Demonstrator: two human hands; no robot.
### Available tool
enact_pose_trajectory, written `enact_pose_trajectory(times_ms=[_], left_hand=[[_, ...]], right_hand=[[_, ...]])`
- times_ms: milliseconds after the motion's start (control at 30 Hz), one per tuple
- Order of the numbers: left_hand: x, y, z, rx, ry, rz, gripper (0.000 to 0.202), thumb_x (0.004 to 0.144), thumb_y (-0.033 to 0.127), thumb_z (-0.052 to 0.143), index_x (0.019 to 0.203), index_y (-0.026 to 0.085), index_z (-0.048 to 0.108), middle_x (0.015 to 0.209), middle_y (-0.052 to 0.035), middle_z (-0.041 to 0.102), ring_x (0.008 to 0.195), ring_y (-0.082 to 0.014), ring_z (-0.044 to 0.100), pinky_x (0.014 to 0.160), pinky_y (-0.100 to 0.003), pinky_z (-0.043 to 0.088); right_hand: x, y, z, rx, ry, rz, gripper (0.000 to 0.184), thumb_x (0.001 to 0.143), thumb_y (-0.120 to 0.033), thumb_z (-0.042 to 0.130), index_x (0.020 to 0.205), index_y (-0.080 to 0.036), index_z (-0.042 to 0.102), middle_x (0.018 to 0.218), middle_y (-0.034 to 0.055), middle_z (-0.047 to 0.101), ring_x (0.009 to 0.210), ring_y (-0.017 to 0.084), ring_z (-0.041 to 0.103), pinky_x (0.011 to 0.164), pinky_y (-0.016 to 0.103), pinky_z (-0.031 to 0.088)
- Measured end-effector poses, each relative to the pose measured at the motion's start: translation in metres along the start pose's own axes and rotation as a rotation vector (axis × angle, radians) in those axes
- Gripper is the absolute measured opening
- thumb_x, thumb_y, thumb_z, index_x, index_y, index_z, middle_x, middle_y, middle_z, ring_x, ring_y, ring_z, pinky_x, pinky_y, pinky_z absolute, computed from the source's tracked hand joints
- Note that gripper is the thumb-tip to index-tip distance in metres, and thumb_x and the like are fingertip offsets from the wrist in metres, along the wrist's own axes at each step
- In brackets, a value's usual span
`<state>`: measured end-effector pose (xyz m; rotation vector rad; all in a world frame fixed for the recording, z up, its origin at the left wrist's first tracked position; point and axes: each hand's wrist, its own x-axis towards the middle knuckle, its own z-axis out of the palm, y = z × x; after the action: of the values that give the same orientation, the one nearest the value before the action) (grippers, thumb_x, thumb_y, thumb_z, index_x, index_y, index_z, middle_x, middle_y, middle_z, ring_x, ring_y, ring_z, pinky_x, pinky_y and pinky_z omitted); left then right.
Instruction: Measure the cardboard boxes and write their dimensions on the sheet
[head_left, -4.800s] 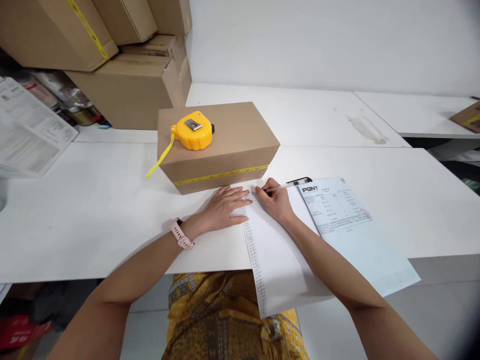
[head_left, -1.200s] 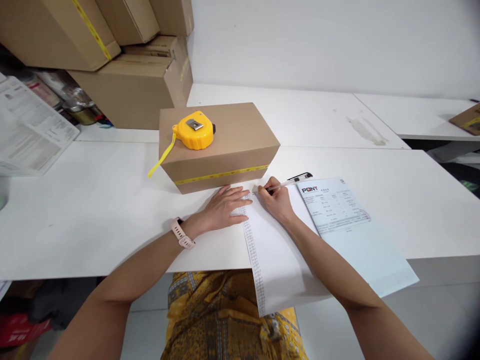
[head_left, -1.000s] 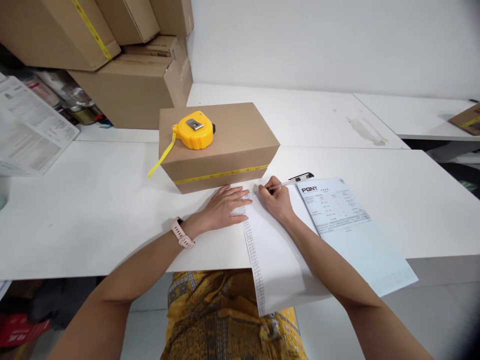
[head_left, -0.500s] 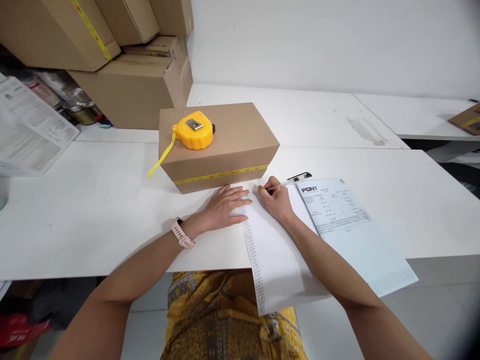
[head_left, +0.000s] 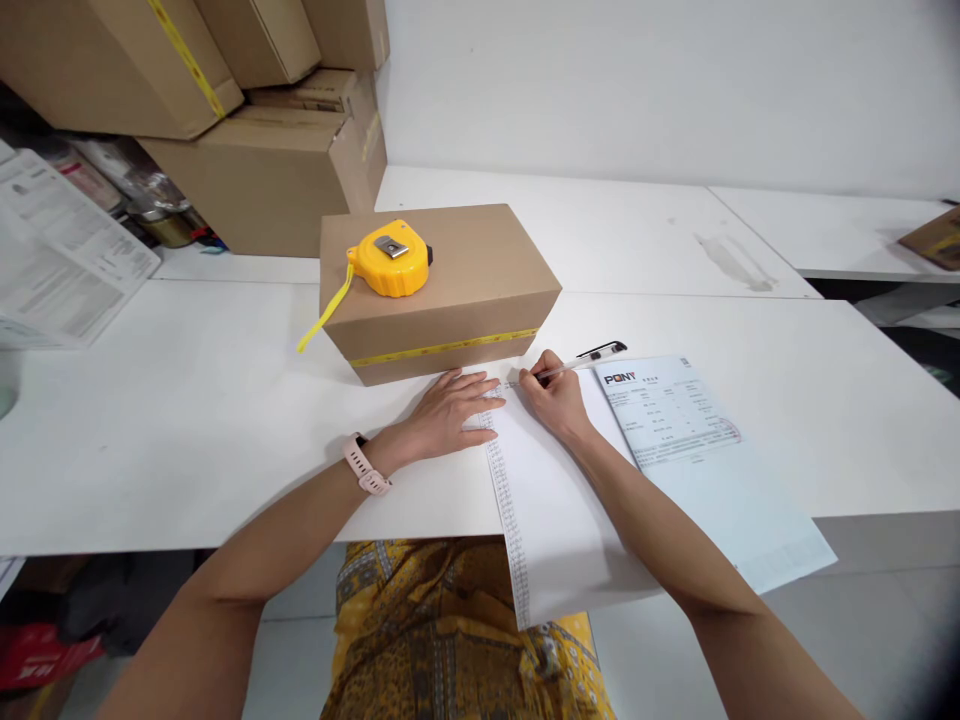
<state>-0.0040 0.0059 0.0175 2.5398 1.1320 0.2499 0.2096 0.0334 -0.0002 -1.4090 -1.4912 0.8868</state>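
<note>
Patterned yellow-brown cloth (head_left: 457, 620) on your lap. Smooth white paper (head_left: 555, 520), small dark marks down its left margin, overhangs the hard white surface (head_left: 225, 430). Your left grip (head_left: 454, 412): released, spread flat on that margin. Your right grip (head_left: 556, 400): pinching a slim clear-barrelled pen (head_left: 592, 356) over the paper's far end. Beyond, oblong cardboard box (head_left: 480, 255), rounded yellow tape measure (head_left: 394, 268) on top; cartons (head_left: 247, 185) stacked behind.

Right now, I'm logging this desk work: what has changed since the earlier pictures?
The right hand has shifted slightly rightward across the paper, carrying the pen; small marks show left of it. Nothing was picked up or let go. The left hand stays across the paper's left edge; the tape measure stays on the box.
</note>
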Motion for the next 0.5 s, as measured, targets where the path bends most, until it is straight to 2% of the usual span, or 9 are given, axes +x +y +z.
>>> enact_pose_trajectory(times_ms=[100, 167, 267, 333, 400, 500], left_hand=[[0.000, -0.002, 0.002, -0.006, 0.016, 0.005, 0.046, 0.094, 0.045, 0.064, 0.137, 0.027, 0.062, 0.157, -0.0057, 0.047, 0.148, -0.0270, 0.039, 0.123, -0.051, 0.024], [0.000, -0.004, 0.004, -0.014, 0.026, 0.016, 0.045, 0.095, 0.045, 0.063, 0.137, 0.028, 0.062, 0.157, -0.0062, 0.047, 0.148, -0.0277, 0.039, 0.123, -0.052, 0.024], [0.001, -0.005, 0.006, -0.023, 0.029, 0.029, 0.046, 0.095, 0.046, 0.062, 0.136, 0.027, 0.063, 0.158, -0.0072, 0.046, 0.148, -0.0284, 0.039, 0.122, -0.053, 0.025], [0.001, -0.005, 0.005, -0.022, 0.026, 0.026, 0.046, 0.095, 0.046, 0.062, 0.136, 0.026, 0.063, 0.157, -0.0074, 0.047, 0.148, -0.0285, 0.039, 0.123, -0.053, 0.025], [0.000, -0.003, 0.003, -0.016, 0.014, 0.013, 0.046, 0.094, 0.045, 0.063, 0.136, 0.025, 0.063, 0.157, -0.0073, 0.047, 0.148, -0.0284, 0.039, 0.123, -0.052, 0.024], [0.000, 0.000, -0.001, -0.007, -0.007, -0.008, 0.047, 0.094, 0.044, 0.065, 0.137, 0.025, 0.063, 0.157, -0.0069, 0.047, 0.148, -0.0281, 0.038, 0.123, -0.050, 0.024]], right_hand=[[0.001, 0.001, -0.003, 0.022, 0.015, 0.027, 0.024, 0.077, -0.027, 0.065, 0.065, -0.023, 0.044, 0.056, -0.0068, 0.043, 0.055, 0.011, 0.039, 0.054, 0.028, 0.030], [0.002, 0.002, -0.006, 0.097, -0.002, 0.024, 0.024, 0.079, -0.032, 0.067, 0.070, -0.023, 0.047, 0.060, -0.0064, 0.047, 0.056, 0.011, 0.043, 0.055, 0.028, 0.034], [0.003, 0.002, -0.013, 0.258, -0.127, 0.026, 0.030, 0.082, -0.047, 0.070, 0.085, -0.024, 0.051, 0.070, -0.0030, 0.060, 0.063, 0.013, 0.055, 0.061, 0.030, 0.045], [0.003, 0.003, -0.016, 0.301, -0.190, 0.049, 0.035, 0.083, -0.053, 0.070, 0.089, -0.024, 0.050, 0.074, -0.0001, 0.065, 0.065, 0.015, 0.060, 0.064, 0.032, 0.048], [0.003, 0.005, -0.016, 0.249, -0.183, 0.048, 0.035, 0.085, -0.053, 0.068, 0.084, -0.024, 0.049, 0.068, -0.0013, 0.063, 0.059, 0.014, 0.056, 0.059, 0.031, 0.045], [0.004, 0.008, -0.014, 0.087, -0.107, -0.014, 0.031, 0.088, -0.045, 0.064, 0.075, -0.024, 0.045, 0.056, -0.0071, 0.047, 0.051, 0.011, 0.041, 0.052, 0.028, 0.033]])
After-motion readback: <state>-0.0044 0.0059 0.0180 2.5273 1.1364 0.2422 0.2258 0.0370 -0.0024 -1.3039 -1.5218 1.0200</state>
